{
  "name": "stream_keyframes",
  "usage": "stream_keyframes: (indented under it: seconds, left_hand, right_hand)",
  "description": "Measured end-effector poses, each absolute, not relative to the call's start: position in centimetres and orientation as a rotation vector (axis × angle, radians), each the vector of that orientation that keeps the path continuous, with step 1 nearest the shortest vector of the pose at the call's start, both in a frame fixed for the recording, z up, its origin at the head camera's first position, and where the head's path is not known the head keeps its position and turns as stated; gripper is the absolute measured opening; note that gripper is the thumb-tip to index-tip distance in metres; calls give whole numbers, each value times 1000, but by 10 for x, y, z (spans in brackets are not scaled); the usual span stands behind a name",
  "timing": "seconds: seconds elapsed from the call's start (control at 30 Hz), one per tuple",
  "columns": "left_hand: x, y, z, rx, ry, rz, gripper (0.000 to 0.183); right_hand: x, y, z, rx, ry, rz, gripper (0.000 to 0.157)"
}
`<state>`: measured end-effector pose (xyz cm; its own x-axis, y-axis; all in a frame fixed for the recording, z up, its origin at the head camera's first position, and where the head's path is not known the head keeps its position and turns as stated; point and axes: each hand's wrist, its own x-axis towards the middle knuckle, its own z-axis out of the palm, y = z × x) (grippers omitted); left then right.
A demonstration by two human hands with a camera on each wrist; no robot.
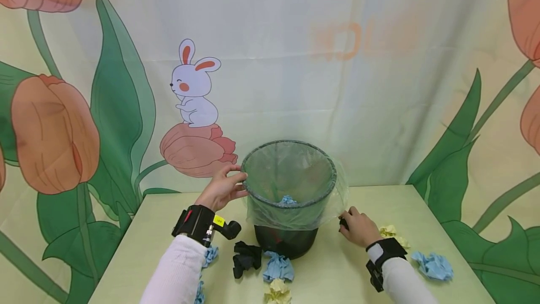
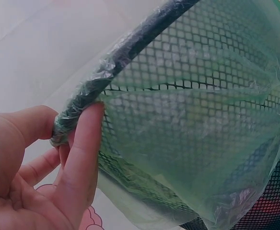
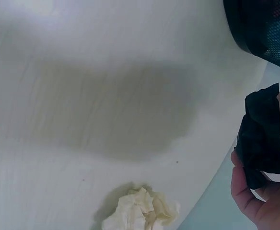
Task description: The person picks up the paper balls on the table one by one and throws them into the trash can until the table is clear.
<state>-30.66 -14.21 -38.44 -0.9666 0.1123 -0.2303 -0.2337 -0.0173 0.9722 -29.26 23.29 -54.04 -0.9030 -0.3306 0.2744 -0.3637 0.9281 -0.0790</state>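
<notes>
A black mesh wastebasket (image 1: 287, 242) lined with a thin green plastic bag (image 1: 270, 217) stands on the table, the bag folded over its rim. My left hand (image 1: 223, 189) pinches the bag-covered rim on the left side, thumb and fingers on either side of it in the left wrist view. Inside the basket a crumpled blue paper ball (image 1: 288, 200) shows through the bag. To the right of the basket, my right hand (image 1: 359, 228) grips a crumpled black paper ball (image 3: 262, 132), held above the table in the right wrist view.
Before the basket lie a black paper ball (image 1: 246, 258), a blue one (image 1: 278, 267) and a yellow one (image 1: 278, 292). More blue paper lies by my left forearm. On the right are yellow paper (image 1: 390, 232) and a blue ball (image 1: 433, 266). A printed curtain (image 1: 270, 83) hangs behind.
</notes>
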Motion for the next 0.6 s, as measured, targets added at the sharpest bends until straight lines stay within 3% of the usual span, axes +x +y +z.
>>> stream_keyframes:
  seconds: [0.6]
  left_hand:
    - [-308,-142,-385,-140,2017,2061,47]
  right_hand:
    - [-306,244,-491,485,-2864,139,25]
